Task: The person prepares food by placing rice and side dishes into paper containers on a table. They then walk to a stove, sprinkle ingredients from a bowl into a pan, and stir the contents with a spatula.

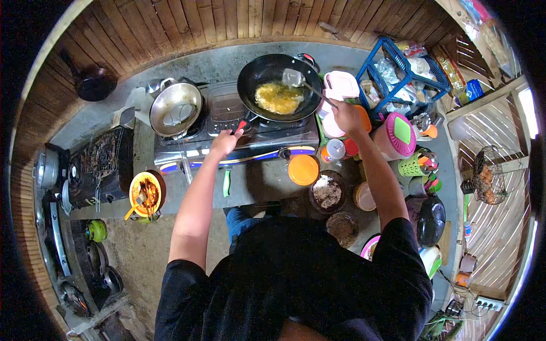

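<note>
My left hand (226,143) is closed near the end of the red-tipped handle (242,125) of a black wok (250,74). The wok sits on the right burner of a gas stove (227,149). Yellow food, perhaps egg, lies in oil (278,99) at the wok's bottom. In my right hand (347,118) is a metal spatula (294,78), its blade over the wok's right part, above the food's upper edge. Whether the blade touches the wok I cannot tell. A silvery pan (162,113) with a little liquid rests on the left burner.
An orange lid (303,170) and a dark bowl of white and brown food (327,195) stand before the stove. A green-handled knife (227,183) lies at the counter edge. Left is a yellow bowl (136,184); right are a pink container (389,139) and a blue rack (375,57).
</note>
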`<state>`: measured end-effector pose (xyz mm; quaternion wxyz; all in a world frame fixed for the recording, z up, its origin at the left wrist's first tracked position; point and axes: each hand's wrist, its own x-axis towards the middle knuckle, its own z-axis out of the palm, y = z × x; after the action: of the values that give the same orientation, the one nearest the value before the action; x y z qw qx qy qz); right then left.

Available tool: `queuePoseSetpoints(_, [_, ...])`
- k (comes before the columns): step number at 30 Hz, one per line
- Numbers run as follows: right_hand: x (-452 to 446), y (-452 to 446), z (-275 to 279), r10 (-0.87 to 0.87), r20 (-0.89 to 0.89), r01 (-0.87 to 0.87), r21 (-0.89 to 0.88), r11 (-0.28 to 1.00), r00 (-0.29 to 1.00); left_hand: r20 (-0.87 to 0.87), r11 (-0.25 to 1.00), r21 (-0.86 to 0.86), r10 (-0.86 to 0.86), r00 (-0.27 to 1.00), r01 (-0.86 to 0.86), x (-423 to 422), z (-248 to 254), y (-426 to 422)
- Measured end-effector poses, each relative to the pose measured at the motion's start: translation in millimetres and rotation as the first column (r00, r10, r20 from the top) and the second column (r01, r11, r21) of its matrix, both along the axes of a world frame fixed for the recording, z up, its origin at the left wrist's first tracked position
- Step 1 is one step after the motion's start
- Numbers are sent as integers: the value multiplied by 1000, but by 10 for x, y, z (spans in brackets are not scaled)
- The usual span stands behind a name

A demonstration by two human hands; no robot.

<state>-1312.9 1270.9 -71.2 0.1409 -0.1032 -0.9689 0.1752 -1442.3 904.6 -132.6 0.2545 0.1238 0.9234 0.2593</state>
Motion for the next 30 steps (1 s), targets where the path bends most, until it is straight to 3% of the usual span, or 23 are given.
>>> queuePoseSetpoints(1, [21, -3, 66, -60, 85, 52, 91, 994, 995, 51, 1000, -1, 21, 998, -21, 17, 55, 0])
queuePoseSetpoints(3, [74, 97, 67, -58, 71, 49, 124, 991, 996, 26, 1000, -5, 5, 1000, -5, 7, 28, -14])
queuePoseSetpoints(5, [75, 278, -26, 58, 183, -95, 204, 974, 981, 4, 1000, -9, -13, 1000, 13, -21, -64, -24])
queuePoseSetpoints(7, [117, 214, 138, 143, 223, -183, 169, 969, 964, -72, 997, -54, -62, 995, 58, -64, -139, -27])
queuePoseSetpoints(9, [104, 217, 103, 228, 257, -267, 130, 955, 939, -23, 999, -29, -31, 999, 30, -22, -45, -19])
queuePoseSetpoints(11, [43, 325, -200, 370, 155, -282, -406, 869, 916, 28, 1000, -6, -4, 1000, 4, -12, -27, -15])
queuePoseSetpoints(14, [5, 121, -131, 289, 186, -140, -561, 816, 939, 79, 999, 35, 12, 997, -15, -61, -117, -21])
queuePoseSetpoints(17, [-133, 218, -327, 215, 155, -99, -542, 834, 964, 62, 1000, 16, 11, 998, -12, -49, -89, -21])
queuePoseSetpoints(18, [-63, 42, -86, 130, 136, -68, -388, 919, 982, 37, 1000, 10, 12, 999, -12, -34, -75, -21])
queuePoseSetpoints(19, [-92, 78, -132, 129, 136, -67, -388, 919, 982, 12, 1000, 4, 13, 1000, -13, -24, -60, -16])
queuePoseSetpoints(21, [-163, 114, -196, 95, -90, -111, -199, 974, 991, 46, 999, 20, 30, 999, -31, -45, -99, -15])
queuePoseSetpoints(25, [-190, 97, -264, 32, -130, -43, -86, 995, 991, 114, 997, 41, 62, 992, -67, -84, -104, -23])
queuePoseSetpoints(27, [-287, 113, -413, 89, -105, -84, 53, 995, 990, 164, 995, 41, 79, 983, -87, -44, 32, -12])
queuePoseSetpoints(28, [-291, 91, -433, 88, -106, -83, 52, 995, 990, 214, 993, 41, 97, 972, -109, -21, 93, -8])
queuePoseSetpoints(30, [-319, 0, -475, 87, 116, -63, -197, 978, 989, 166, 995, 46, 79, 983, -87, -66, -11, -20])
